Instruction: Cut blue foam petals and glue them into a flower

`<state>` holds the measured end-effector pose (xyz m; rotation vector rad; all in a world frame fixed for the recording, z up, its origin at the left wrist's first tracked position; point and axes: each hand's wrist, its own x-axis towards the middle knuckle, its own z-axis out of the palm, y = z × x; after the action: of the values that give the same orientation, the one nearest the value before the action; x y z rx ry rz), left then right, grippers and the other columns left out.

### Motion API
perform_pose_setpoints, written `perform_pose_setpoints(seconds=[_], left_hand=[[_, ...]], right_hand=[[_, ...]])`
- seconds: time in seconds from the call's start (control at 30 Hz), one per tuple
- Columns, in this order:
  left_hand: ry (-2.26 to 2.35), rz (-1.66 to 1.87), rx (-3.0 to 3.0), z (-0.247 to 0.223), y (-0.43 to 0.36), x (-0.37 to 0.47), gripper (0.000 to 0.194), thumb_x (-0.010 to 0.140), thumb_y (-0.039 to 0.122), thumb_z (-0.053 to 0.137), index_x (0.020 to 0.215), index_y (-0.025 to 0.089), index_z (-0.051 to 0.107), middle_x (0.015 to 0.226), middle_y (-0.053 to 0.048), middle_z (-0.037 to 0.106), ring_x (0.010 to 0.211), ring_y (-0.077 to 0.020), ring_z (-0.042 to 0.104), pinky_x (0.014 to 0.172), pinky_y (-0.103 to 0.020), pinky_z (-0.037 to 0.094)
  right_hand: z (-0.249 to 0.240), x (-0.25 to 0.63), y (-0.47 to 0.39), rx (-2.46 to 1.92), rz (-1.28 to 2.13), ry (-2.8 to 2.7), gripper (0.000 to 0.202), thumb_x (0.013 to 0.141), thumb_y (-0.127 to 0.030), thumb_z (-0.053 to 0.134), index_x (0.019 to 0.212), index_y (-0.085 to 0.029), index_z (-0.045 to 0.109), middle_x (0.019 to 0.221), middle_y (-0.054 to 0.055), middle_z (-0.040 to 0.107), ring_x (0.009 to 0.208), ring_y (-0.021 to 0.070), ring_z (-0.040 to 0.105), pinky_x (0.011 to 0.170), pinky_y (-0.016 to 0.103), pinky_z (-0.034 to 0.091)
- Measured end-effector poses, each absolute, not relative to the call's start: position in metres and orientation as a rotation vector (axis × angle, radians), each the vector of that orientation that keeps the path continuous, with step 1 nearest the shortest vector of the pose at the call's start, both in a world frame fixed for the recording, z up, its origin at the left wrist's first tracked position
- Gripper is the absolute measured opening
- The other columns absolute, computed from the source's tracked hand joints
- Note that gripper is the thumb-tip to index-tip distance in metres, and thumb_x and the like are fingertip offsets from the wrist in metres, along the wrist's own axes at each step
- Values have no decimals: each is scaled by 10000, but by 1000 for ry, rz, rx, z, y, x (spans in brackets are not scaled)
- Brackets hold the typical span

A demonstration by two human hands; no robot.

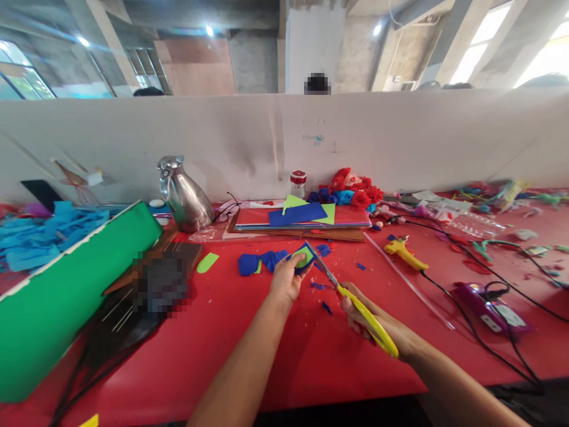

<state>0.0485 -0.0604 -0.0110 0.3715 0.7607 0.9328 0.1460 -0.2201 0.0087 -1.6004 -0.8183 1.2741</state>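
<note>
My left hand pinches a small blue piece of sheet with a lime-green piece lying on top of it, thumb pressed on the green. My right hand grips yellow-handled scissors, whose blades reach to the right edge of the blue piece. Whether the blades are closed on it I cannot tell. Several cut blue pieces lie just left of my left hand, and a loose lime-green piece rests farther left. Small blue scraps are scattered beneath the scissors.
Behind my hands lies a stack of coloured sheets. A steel jug, a red-lidded jar and fabric-like flowers stand farther back. At right are a yellow glue gun, a purple power strip and cables; at left, a green box.
</note>
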Motion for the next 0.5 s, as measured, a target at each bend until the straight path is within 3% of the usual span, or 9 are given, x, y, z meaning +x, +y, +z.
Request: perform_pose_setpoints(seconds=[0.1, 0.23, 0.5], left_hand=[[758, 936, 395, -13, -61, 50, 145, 656, -13, 637, 598, 118, 620, 601, -17, 673, 603, -118, 639, 699, -294, 562], [769, 937, 432, -15, -62, 51, 132, 651, 9, 651, 592, 123, 619, 606, -15, 676, 609, -122, 645, 752, -307, 551], [778, 925, 416, -13, -65, 51, 127, 650, 21, 654, 591, 130, 626, 599, -14, 675, 611, -125, 646, 715, -296, 558]], right_hand=[[10, 146, -219, -1580, 1335, -762, 745, 554, -739, 658, 1051, -217, 468, 568, -98, 384, 437, 45, 331, 372, 159, 245], [8, 147, -219, -1676, 1361, -698, 710, 605, -699, 639, 1106, -239, 436, 516, -105, 389, 380, 58, 360, 315, 143, 219], [-3, 148, -218, -1632, 1323, -651, 497, 681, -467, 654, 1113, -295, 478, 846, -41, 625, 349, 22, 432, 317, 150, 336]])
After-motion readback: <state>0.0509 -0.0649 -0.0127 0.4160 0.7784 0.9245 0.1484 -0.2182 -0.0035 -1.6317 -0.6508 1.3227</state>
